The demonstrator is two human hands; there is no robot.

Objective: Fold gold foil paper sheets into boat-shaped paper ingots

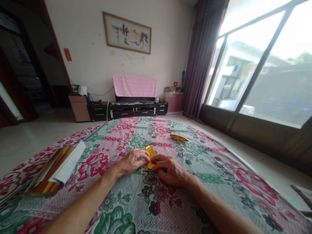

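A small piece of folded gold paper [151, 152] lies on the flowered cloth in front of me, between my two hands. My left hand [135, 161] pinches its left edge with the fingertips. From the right, my right hand [169, 167] has its thumb and fingers closed on the lower right side of the same paper. The fingers cover part of the paper, so its exact folds are hidden. Farther back to the right rests a boat-shaped gold paper piece [179, 138], apart from both hands.
A loosely curled stack of gold and white paper sheets [56, 172] lies at the left of the round table, on its flowered tablecloth [117, 198]. Beyond the table stand a low black cabinet [133, 112] and a pink-covered television [135, 86]. A large window [255, 71] is at the right.
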